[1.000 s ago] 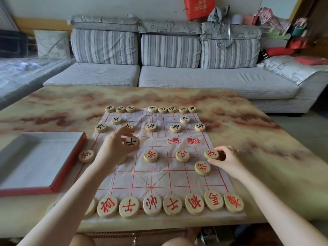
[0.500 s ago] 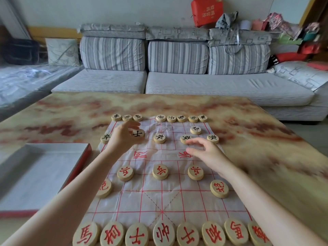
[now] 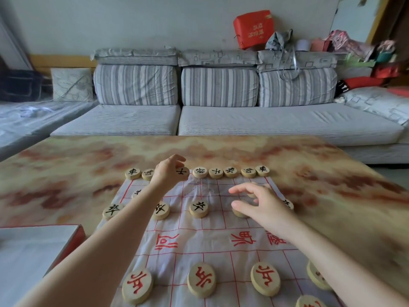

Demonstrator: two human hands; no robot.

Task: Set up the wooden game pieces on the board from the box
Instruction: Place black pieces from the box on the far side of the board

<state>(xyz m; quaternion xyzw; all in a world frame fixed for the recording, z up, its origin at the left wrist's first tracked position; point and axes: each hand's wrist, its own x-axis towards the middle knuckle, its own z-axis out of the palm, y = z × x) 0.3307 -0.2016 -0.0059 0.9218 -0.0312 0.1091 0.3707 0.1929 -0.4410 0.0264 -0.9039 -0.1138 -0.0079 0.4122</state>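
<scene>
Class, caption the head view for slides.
Left hand holds a piece at the far row of the board; right hand hovers.

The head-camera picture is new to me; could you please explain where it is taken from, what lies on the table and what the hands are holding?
There is no machine here. A person wears one wide-angle camera on the head, looking forward and down, so both forearms reach in from below. On the marbled table lies a cloth board with a red grid. Round wooden pieces stand on it: red-marked ones near the person, black-marked ones along the far edge. The left hand pinches one black-marked piece in line with that far row. The right hand hovers with relaxed fingers over a partly hidden piece, holding nothing. A red-edged box sits at the left; a striped sofa stands behind.
</scene>
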